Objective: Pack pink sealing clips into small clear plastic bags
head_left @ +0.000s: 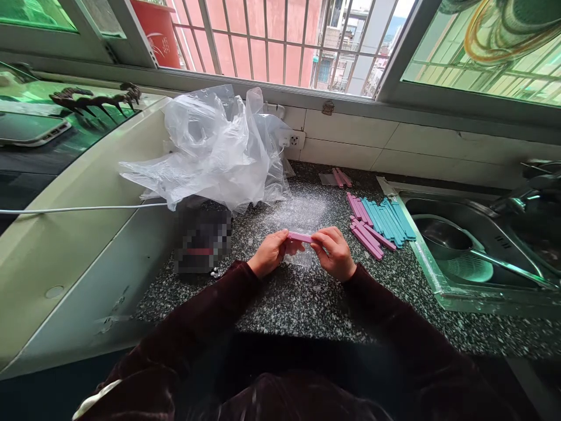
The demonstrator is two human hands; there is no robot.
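Observation:
Between my two hands a flat pink stick (300, 237) is held level above the speckled counter. My left hand (269, 252) pinches its left end, and my right hand (333, 252) grips the right end between thumb and fingers. A small clear plastic bag (300, 257) hangs just below the stick, by my left fingers; its exact hold is hard to make out. To the right lie several pink sticks (367, 240) beside a row of several teal sticks (388, 221). Farther back, a few more pink sticks (342, 177) rest by a clear sleeve (326, 179).
A large heap of clear plastic bags (219, 146) covers the back left of the counter. In front of it sits a dark, blurred-out object (204, 240). At right is a metal sink (526, 234) holding a pan (442, 234). A white cable (83, 209) crosses the left side.

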